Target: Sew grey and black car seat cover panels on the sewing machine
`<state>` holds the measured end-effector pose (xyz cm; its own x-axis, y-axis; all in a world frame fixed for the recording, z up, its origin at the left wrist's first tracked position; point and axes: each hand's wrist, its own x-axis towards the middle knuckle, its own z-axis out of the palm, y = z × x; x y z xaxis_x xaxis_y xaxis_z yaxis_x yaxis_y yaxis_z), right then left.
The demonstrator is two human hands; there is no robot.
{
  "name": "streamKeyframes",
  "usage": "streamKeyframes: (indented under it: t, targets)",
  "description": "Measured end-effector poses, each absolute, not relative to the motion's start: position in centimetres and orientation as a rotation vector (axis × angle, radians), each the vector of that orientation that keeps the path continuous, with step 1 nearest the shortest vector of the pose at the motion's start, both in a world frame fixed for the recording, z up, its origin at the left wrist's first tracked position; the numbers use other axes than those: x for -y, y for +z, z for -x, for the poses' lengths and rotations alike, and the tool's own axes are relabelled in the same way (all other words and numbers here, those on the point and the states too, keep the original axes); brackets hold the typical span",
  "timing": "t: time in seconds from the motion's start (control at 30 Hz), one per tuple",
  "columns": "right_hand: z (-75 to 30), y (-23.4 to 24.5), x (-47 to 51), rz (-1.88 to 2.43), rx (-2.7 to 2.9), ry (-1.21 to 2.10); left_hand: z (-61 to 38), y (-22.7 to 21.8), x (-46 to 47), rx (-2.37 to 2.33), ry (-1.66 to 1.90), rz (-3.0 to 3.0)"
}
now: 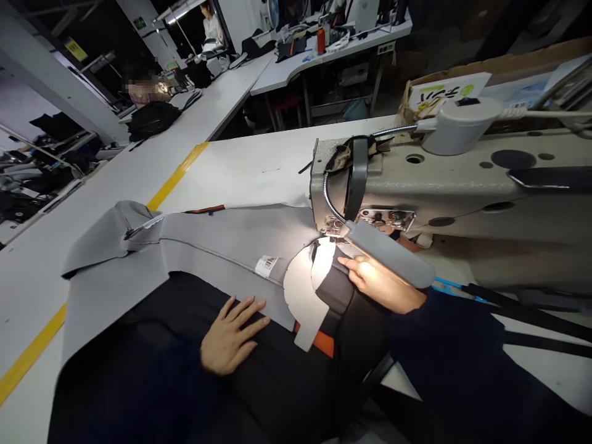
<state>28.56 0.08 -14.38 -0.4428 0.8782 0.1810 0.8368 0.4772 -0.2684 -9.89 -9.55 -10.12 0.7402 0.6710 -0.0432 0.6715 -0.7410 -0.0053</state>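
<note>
My left hand (231,333) lies flat with fingers spread on black fabric (185,345), just below the edge of a large grey fabric piece (208,246). My right hand (379,283) rests near the needle area of a beige sewing machine (444,191), its fingers pressed on a black fabric piece (340,290) with a light grey curved panel (300,296) and an orange strip (322,342). A small lamp on a flexible neck (388,253) lights that spot and hides part of my right hand. A white barcode label (267,266) sits on the grey fabric.
A white table (240,166) with a yellow stripe (178,176) carries the work. A cardboard box (462,86) stands behind the machine. Further benches with sewing machines and dark cloth piles fill the back. One person sits at the far left, another stands at the back.
</note>
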Motion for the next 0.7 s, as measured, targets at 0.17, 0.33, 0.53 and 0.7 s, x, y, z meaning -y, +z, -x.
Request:
streamKeyframes:
  t: [0.17,0.33,0.53,0.7]
  targets:
    - [-27.0,-13.0,0.8,1.479,2.498,0.150,13.4,-10.1,1.4,-0.993,-0.363,-2.957]
    - [-25.1,-12.1,1.3,1.556,2.495,0.155,14.5,-7.5,-6.1,-0.930,-0.579,-2.927]
    - [-24.8,-12.0,1.5,1.576,2.474,0.153,9.4,-2.3,-7.6,-1.260,-0.340,-2.917]
    - [-25.4,-12.5,1.3,1.530,2.399,0.281,-3.9,-1.8,-3.1,-0.928,0.257,-2.917]
